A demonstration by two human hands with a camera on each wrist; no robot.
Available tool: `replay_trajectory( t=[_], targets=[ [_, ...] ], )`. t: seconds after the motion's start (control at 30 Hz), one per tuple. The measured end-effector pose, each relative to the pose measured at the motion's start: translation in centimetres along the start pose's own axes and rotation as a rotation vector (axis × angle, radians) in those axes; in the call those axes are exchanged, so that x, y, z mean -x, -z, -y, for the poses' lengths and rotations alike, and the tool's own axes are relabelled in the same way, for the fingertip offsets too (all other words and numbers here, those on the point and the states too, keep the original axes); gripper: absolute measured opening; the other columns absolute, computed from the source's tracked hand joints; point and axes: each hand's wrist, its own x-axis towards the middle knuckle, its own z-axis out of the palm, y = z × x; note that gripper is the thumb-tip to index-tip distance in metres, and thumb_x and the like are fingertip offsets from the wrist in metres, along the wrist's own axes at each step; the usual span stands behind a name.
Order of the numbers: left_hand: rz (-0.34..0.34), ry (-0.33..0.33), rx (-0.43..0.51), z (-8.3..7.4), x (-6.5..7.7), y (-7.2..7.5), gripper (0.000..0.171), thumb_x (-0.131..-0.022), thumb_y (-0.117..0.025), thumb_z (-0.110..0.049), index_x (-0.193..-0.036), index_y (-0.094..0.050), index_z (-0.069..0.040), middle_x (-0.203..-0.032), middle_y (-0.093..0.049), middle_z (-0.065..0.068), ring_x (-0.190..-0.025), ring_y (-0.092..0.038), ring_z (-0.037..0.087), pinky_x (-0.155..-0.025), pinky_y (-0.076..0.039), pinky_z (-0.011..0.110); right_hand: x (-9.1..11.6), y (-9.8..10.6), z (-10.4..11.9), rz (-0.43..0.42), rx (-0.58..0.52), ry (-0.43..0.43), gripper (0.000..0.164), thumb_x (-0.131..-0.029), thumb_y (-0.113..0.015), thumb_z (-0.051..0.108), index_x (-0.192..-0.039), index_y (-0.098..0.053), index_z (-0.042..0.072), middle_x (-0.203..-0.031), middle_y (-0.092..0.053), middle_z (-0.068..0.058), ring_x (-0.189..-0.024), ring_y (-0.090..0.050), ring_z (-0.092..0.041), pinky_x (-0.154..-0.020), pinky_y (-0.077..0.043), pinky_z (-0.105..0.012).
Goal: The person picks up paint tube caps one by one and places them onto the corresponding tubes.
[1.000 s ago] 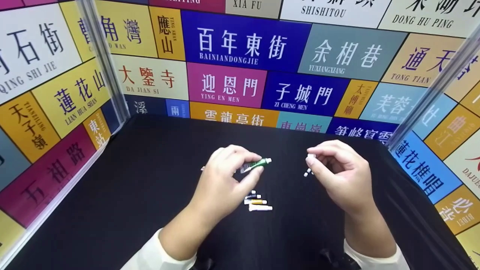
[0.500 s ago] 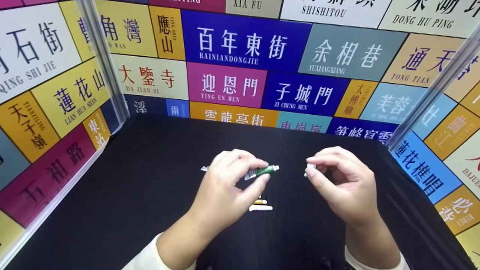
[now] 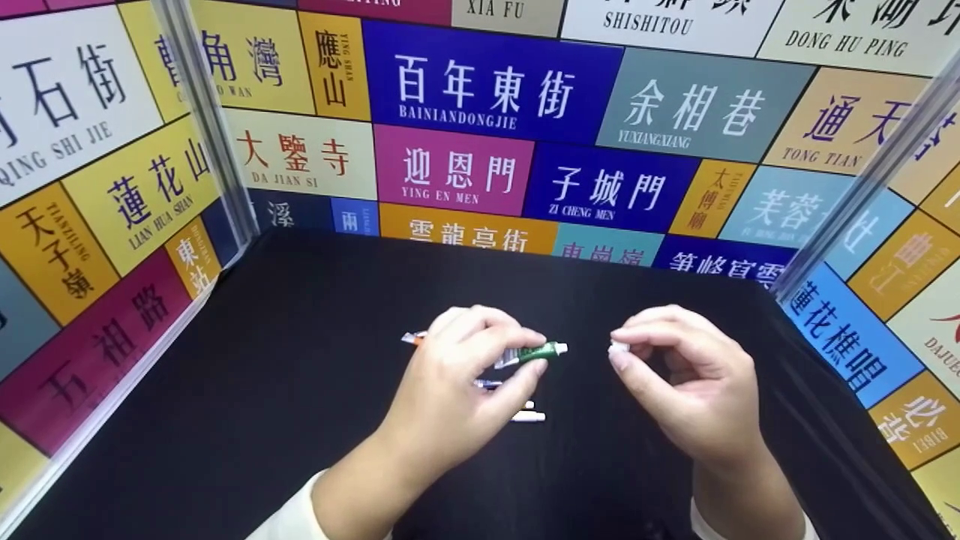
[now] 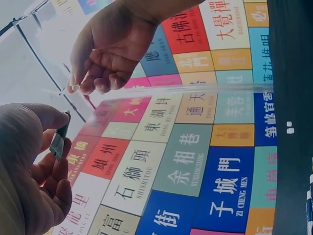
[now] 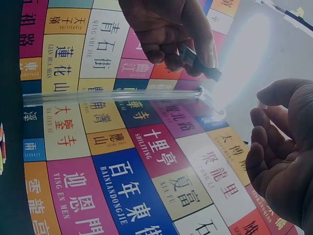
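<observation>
In the head view my left hand (image 3: 469, 382) pinches a small green paint tube (image 3: 538, 352) between thumb and fingers. The tube's white tip points right, toward my other hand. A short distance away my right hand (image 3: 690, 382) pinches a small white cap (image 3: 619, 348) between thumb and index finger. Cap and tube are apart. The left wrist view shows the green tube (image 4: 59, 137) held upright in the fingers. Beneath my left hand lie a white-ended tube (image 3: 531, 416) and a blue tube (image 3: 487, 384), both partly hidden.
A tube with an orange part (image 3: 412, 339) pokes out left of my left hand. Two white caps (image 4: 289, 128) lie on the black cloth (image 3: 322, 300) in the left wrist view. Panels with street names (image 3: 487, 82) wall in the table at the back and both sides.
My left hand has moved right and nearer to me with the green tube. My right hand has come nearer too, still pinching the white cap, so the gap between tube and cap is smaller.
</observation>
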Motion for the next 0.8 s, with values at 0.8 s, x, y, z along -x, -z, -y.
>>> replay_trajectory(
  t=[0.8],
  targets=[
    [-0.016,-0.073,-0.003,-0.01,0.16,-0.38,0.018,-0.093,-0.085,-0.027,-0.111,-0.084,-0.024,-0.105,-0.076,-0.008,-0.102,-0.065,0.014,-0.091,-0.051,0.031,0.24,-0.19,-0.05,0.156,0.109,-0.04,0.035,-0.071,-0.076,-0.029,-0.097,-0.08,-0.006,-0.093,-0.077,-0.014,-0.08,-0.065,-0.014,-0.074,-0.054,-0.018]
  ],
)
